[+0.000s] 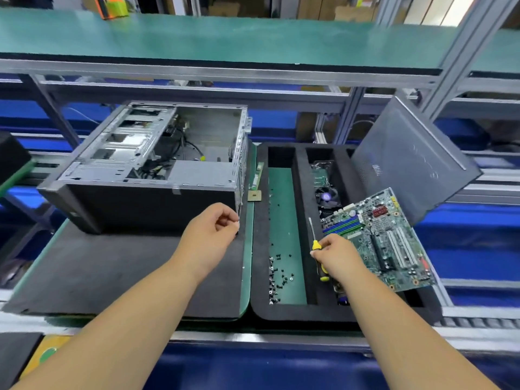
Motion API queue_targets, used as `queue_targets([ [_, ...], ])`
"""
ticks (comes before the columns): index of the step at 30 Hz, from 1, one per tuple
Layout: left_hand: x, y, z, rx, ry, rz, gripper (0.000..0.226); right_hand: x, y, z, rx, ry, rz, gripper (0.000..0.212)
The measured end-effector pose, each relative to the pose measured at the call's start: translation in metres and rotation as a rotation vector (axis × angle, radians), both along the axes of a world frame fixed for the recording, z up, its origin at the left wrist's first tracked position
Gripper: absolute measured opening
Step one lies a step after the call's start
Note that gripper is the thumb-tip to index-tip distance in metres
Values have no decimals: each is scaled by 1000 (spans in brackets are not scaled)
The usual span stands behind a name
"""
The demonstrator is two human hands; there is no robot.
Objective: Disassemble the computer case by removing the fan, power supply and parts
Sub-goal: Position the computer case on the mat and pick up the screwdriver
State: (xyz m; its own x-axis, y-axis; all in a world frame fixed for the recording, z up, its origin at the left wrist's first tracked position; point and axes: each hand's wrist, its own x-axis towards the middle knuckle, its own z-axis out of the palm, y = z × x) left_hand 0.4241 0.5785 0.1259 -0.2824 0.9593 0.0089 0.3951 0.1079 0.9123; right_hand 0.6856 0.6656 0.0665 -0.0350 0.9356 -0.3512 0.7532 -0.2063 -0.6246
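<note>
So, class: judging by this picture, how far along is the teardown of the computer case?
Done: motherboard, fan and loose screws already lie in the foam tray. In hand: right hand grips a screwdriver; left hand pinches at the case's corner. Left: cables and a grey box inside.

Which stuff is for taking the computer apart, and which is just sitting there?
For the job:
grey metal computer case
green motherboard
yellow-handled screwdriver, gripped by the right hand
small black screws

Just there:
orange-and-green object on the shelf

A green shelf runs overhead. At its far left end sits an orange-and-green object, perhaps a toolbox. Behind the shelf stand cardboard boxes.
</note>
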Motion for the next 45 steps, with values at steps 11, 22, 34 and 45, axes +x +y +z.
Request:
queue_targets([
  [11, 4, 7, -4, 22, 38, -20, 18, 4, 1, -22, 37, -243, 10, 22],
  [22, 1, 0, 10, 61, 73, 4, 21, 7, 4, -21, 16, -258, 31, 28],
  [34, -62, -16, 26, 124, 309, 161, 27, -73, 20, 45, 260, 44, 217, 34],
  [45, -160, 6, 21, -339, 836, 184, 71, -184, 16, 90, 516, 93, 296, 56],
])
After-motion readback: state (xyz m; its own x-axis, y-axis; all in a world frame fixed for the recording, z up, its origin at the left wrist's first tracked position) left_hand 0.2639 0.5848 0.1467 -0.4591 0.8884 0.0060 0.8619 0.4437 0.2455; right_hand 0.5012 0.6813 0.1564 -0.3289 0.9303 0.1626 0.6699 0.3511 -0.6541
